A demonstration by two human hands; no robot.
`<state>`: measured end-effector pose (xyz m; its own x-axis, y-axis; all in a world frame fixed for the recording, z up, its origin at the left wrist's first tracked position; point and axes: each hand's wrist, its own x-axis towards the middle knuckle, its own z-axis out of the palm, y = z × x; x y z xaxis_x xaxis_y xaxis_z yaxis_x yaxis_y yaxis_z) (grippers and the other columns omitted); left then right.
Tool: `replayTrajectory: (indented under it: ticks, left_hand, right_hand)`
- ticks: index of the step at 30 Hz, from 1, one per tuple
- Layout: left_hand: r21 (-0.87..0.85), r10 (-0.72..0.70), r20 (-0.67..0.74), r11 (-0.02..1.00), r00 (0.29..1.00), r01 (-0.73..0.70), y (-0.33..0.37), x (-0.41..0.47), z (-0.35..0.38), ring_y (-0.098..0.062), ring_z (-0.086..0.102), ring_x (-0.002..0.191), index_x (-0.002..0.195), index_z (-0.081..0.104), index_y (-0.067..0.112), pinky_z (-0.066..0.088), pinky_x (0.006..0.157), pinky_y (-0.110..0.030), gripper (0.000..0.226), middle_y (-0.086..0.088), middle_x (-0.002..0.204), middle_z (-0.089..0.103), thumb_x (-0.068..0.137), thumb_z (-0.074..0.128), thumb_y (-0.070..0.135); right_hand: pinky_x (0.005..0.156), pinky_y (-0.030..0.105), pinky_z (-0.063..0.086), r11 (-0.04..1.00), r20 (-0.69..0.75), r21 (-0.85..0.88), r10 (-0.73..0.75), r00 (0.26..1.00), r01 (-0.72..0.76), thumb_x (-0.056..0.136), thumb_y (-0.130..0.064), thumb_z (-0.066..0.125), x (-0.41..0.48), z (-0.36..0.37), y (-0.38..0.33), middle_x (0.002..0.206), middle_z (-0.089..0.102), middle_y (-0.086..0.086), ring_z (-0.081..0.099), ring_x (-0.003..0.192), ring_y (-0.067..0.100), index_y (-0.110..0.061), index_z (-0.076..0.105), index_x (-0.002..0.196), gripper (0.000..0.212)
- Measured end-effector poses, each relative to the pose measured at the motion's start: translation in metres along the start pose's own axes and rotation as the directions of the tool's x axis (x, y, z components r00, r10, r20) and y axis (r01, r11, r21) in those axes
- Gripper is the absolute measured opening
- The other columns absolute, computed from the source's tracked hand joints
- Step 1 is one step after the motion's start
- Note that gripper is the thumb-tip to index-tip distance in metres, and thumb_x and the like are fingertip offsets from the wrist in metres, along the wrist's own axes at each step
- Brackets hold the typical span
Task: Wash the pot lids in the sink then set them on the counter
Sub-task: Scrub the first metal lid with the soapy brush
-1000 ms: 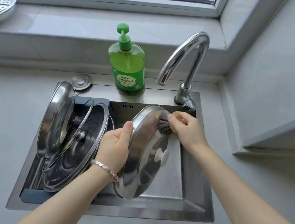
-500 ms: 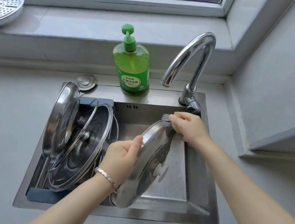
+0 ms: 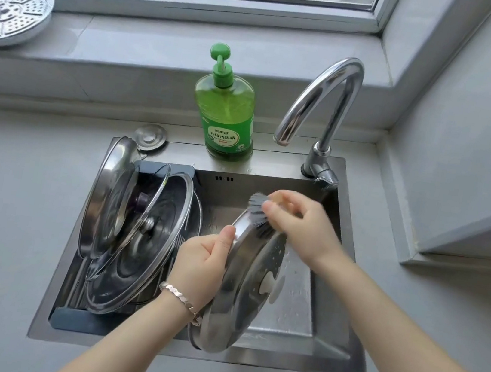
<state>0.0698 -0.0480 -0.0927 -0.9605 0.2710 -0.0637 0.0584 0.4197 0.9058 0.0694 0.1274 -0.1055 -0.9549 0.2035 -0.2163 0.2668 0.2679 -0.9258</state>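
Observation:
My left hand [image 3: 203, 262] grips the left rim of a steel pot lid [image 3: 242, 292] with a white knob, held on edge over the sink [image 3: 337, 353]. My right hand [image 3: 302, 222] holds a grey-bristled dish brush [image 3: 260, 214], and its bristles press on the lid's top rim. Water drops speckle the lid's upper face. Several more lids lean in a dark rack in the left half of the sink: a steel one [image 3: 107, 198], a glass one [image 3: 137, 227] and a large steel one [image 3: 146, 254].
A green dish soap bottle [image 3: 225, 110] stands behind the sink, next to the chrome faucet [image 3: 325, 102]. A small round drain cover [image 3: 149, 136] lies at the sink's back left corner. A perforated steamer plate [image 3: 9, 14] sits on the windowsill. Grey counter [image 3: 6, 215] surrounds the sink.
The lid has tipped lower and further right in my left hand. My right hand with the brush has shifted along the lid's top rim.

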Motion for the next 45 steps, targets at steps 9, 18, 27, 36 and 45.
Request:
replayTrajectory:
  ticks: [9,18,27,36,45]
  left_hand:
    - [-0.036,-0.009,-0.04,0.999,0.999,0.008,0.003,-0.008,-0.002,-0.009,0.02,0.038,0.042,0.026,0.011,0.016,0.042,-0.016,0.06,0.007,0.039,0.021,0.091,0.044,0.042]
    - [-0.212,0.025,-0.071,0.976,0.997,-0.039,0.008,-0.001,-0.014,-0.004,0.024,0.034,0.036,0.027,0.017,0.02,0.039,-0.01,0.064,0.011,0.033,0.025,0.09,0.052,0.041]
    - [-0.053,-0.056,0.335,0.996,0.94,0.078,0.013,0.011,-0.024,0.003,0.04,0.04,0.05,0.055,0.02,0.031,0.045,-0.01,0.033,0.014,0.041,0.046,0.073,0.077,0.011]
    - [-0.088,-0.16,0.066,0.982,0.985,0.165,0.036,0.034,-0.006,-0.014,0.045,0.055,0.064,0.059,0.0,0.036,0.053,-0.023,0.03,-0.008,0.058,0.05,0.08,0.069,0.025]
    - [-0.095,-0.351,-0.184,0.936,0.918,0.339,0.033,0.034,-0.006,-0.013,0.024,0.042,0.049,0.026,0.014,0.015,0.032,-0.016,0.057,0.001,0.043,0.027,0.094,0.041,0.045]
  right_hand:
    - [0.067,0.02,0.039,0.999,-0.045,0.031,0.027,0.999,-0.025,0.083,-0.041,0.062,-0.003,0.001,0.005,0.065,0.052,-0.02,0.047,0.066,-0.001,-0.026,0.061,0.084,0.015]
    - [0.029,0.012,0.02,0.861,0.037,0.44,0.266,0.963,-0.254,0.08,-0.017,0.066,0.006,-0.058,0.014,0.046,0.038,-0.008,0.027,0.028,-0.001,-0.017,0.044,0.076,0.023]
    - [0.065,0.015,0.048,1.0,0.168,-0.011,0.008,0.986,-0.007,0.066,-0.005,0.081,0.002,-0.062,-0.022,0.077,0.064,-0.005,0.062,0.073,0.007,-0.012,0.061,0.088,0.03]
    - [0.094,0.019,0.04,0.992,-0.1,-0.067,-0.11,0.989,0.104,0.081,-0.036,0.069,0.005,-0.042,-0.048,0.123,0.049,-0.006,0.051,0.11,0.007,-0.033,0.038,0.13,0.057]
    - [0.067,0.01,0.036,0.948,0.139,-0.182,-0.237,0.962,0.26,0.085,-0.028,0.067,-0.039,0.012,-0.031,0.086,0.047,-0.01,0.048,0.062,-0.006,-0.024,0.052,0.132,0.05]
